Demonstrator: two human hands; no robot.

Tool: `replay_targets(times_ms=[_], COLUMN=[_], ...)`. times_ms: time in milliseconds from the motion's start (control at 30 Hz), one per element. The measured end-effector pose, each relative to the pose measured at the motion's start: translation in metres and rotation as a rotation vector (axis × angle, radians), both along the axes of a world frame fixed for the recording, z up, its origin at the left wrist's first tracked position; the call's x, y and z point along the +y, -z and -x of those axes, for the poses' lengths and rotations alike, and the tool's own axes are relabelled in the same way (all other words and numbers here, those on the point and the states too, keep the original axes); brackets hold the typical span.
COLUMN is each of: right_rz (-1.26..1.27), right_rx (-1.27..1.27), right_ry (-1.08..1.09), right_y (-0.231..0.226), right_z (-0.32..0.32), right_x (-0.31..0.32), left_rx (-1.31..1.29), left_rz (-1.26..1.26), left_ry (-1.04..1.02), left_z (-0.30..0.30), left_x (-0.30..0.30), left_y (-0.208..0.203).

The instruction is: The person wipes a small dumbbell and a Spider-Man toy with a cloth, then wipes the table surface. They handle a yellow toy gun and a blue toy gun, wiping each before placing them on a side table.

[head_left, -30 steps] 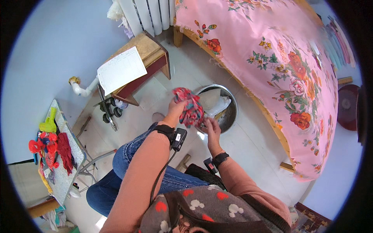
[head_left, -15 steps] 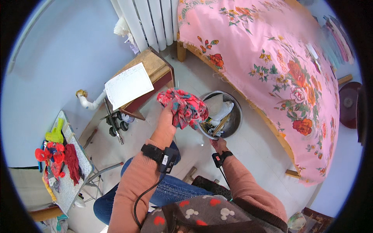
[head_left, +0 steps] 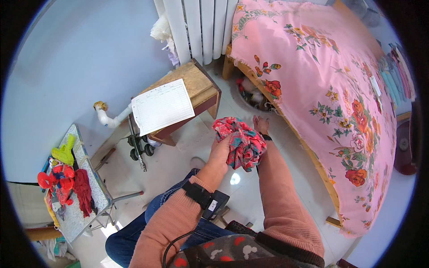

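My left hand (head_left: 220, 154) is closed around a crumpled red floral cloth (head_left: 241, 143), held up over the floor in front of me. The cloth covers some of its fingers and overlaps my right wrist. My right hand (head_left: 261, 125) is stretched forward beyond the cloth, low by the bed frame, its fingers apart and holding nothing. Just past those fingertips stands a metal basin (head_left: 241, 102), partly beneath the bed's edge. Mixed items lie inside it, too shaded to name.
A bed with a pink floral sheet (head_left: 308, 80) fills the right. At left stand a wooden cabinet (head_left: 203, 82) with a paper sheet (head_left: 163, 107) on it, a dumbbell (head_left: 139, 145), and a folding table (head_left: 91, 178) bearing red toys and a green one. Behind is a white radiator (head_left: 196, 31).
The basin has moved away from me, partly under the bed, and my right hand has let go of its rim. My left hand has brought the cloth right and nearer to me.
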State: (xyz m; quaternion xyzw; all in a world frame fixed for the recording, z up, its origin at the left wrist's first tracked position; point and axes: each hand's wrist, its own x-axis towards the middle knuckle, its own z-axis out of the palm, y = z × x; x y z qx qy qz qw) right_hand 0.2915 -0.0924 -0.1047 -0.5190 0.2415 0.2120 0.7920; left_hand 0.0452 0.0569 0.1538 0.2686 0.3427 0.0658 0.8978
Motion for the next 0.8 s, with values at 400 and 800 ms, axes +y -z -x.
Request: replay_targets(times_ms=[400, 800], right_rz=[-0.669, -0.572], right_rx=[0.127, -0.156], right_ry=[-0.435, -0.524], right_y=[-0.156, -0.238], right_z=[0.204, 0.210], right_x=[-0.015, -0.013], left_rx=[0.015, -0.036], left_rz=[-0.140, -0.950], left_ry=[0.039, 0.416], left_z=[0.004, 0.003], left_x=[0.006, 0.021], left_y=[0.000, -0.048])
